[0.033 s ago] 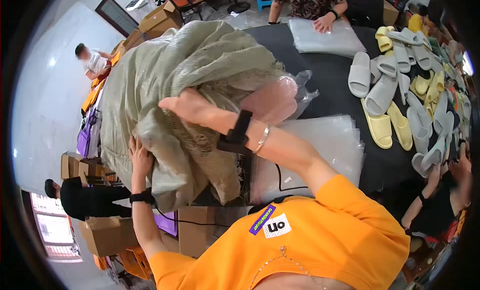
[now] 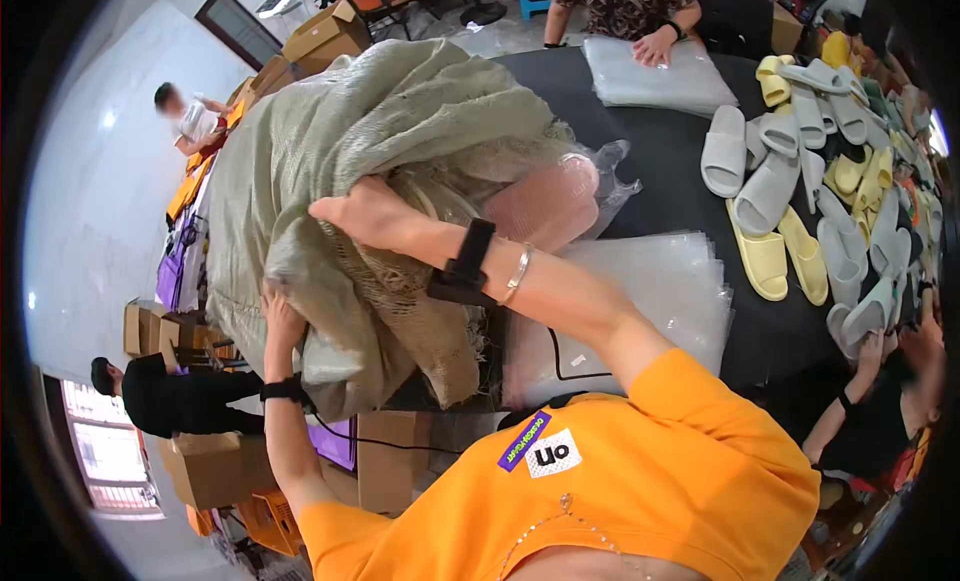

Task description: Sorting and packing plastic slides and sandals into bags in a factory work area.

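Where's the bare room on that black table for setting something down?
The black table is bare between the bagged pink slippers and gray slippers, in front of the far bag stack. Another patch lies right of the near bag stack, nearer than the yellow slippers. It's crowded left, with the woven sack, left hand and right hand, and far right, with heaped slippers.

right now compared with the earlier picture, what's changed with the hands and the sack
Very little: the right hand has shifted slightly left over the greenish sack. No new hold or letting go is visible. The left hand remains against the sack's near left side. The pink footwear, clear bag stack and grey and yellow slippers look unmoved.
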The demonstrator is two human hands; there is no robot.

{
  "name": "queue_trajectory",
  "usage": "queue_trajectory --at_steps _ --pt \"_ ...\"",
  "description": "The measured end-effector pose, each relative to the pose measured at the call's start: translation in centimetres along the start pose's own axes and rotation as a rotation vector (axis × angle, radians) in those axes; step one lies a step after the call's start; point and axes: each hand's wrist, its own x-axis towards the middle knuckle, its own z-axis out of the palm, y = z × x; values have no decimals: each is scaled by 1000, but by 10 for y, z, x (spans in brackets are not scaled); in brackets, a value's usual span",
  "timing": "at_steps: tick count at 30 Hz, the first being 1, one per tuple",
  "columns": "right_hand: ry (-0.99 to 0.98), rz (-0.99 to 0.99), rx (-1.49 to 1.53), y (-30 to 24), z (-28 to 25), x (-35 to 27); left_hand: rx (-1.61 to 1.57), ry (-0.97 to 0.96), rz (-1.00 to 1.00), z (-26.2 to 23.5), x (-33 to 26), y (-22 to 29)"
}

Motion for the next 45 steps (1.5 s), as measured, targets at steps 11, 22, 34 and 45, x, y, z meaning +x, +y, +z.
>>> queue_trajectory --at_steps 11,22,34,45 --pt "-138 6 -400 35 22 44 -999 579 -158 -101 -21 91" --pt "-623 374 343 13 -3 73 -83 813 69 -38 5 170" --pt "-450 -96 -963 107 -138 89 -1786 461 -445 -22 36 64" --pt "-192 -199 -1225 134 -90 165 -1864 210 -275 7 39 39"
